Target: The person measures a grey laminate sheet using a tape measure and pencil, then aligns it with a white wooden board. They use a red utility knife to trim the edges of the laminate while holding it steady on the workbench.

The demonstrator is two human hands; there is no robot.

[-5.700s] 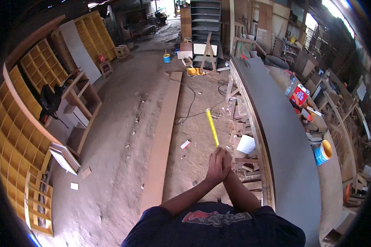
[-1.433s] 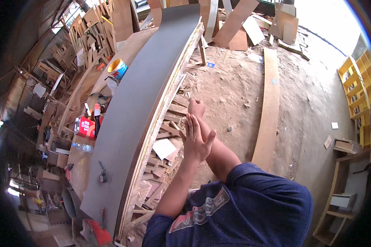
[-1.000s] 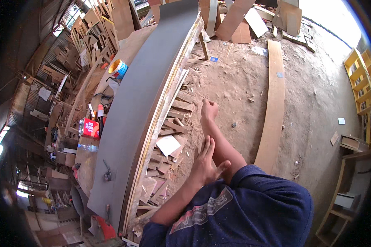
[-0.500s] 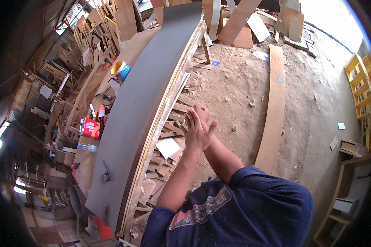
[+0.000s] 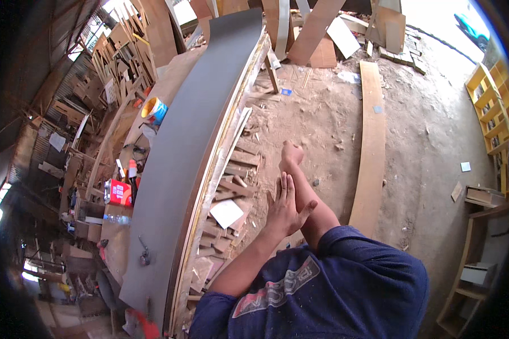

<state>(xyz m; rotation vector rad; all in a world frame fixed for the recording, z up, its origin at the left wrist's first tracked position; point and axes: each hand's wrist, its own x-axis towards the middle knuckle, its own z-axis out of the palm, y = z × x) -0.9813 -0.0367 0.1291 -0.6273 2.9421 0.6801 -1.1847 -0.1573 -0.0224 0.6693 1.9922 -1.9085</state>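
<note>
My left hand has its fingers stretched out and lies along my right forearm, touching it. Beyond it, over the dirt floor, my right hand is curled into a fist with nothing showing in it. To the left of both hands runs a long grey panel with a pale, rough edge facing me. A small dark tool lies on the panel's near part.
Wood offcuts and a white square piece lie beside the panel. A red can and a paint bucket stand left of it. A long wooden strip lies on the floor; a yellow shelf frame stands at right.
My left hand has slid from near the right wrist back along the forearm toward the elbow. My right fist has shifted slightly right and now shows apart from the left hand.
</note>
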